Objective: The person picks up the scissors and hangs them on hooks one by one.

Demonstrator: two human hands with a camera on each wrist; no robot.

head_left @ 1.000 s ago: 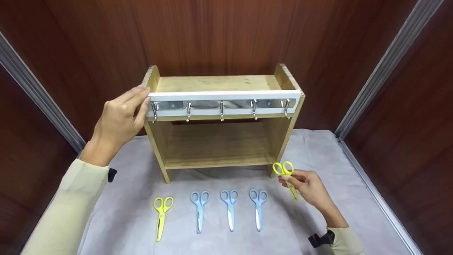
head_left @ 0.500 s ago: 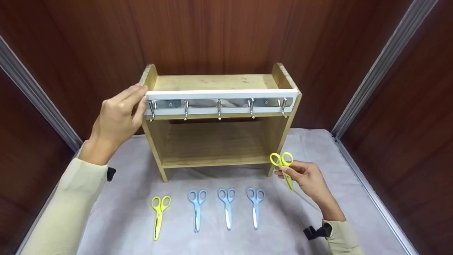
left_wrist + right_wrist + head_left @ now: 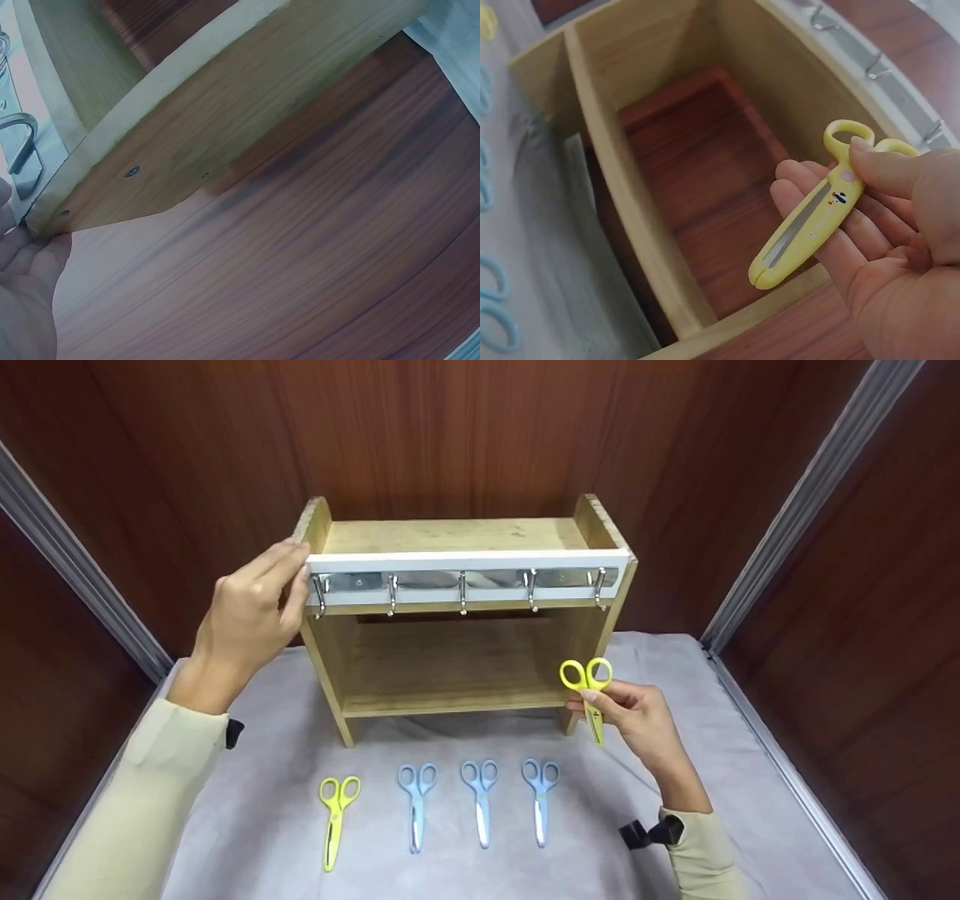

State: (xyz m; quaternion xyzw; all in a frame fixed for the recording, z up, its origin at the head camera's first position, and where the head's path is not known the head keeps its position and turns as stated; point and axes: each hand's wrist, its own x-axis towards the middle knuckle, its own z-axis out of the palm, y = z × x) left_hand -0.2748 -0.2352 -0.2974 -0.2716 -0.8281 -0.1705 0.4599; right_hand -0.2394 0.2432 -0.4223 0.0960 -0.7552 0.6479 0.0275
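The right grip pinches the yellow scissors, handles up, near the right front of the wooden shelf. Turn them gently. The left grip seems to pinch the shelf's top left corner; hold it still.

Reddish wood-grained panels — upright, silvery rails at corners, pale cloth — creased

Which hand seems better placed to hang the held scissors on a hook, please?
Probably the right hand: it pinches the yellow scissors below the rightmost hook, while the left hand holds the wooden shelf.
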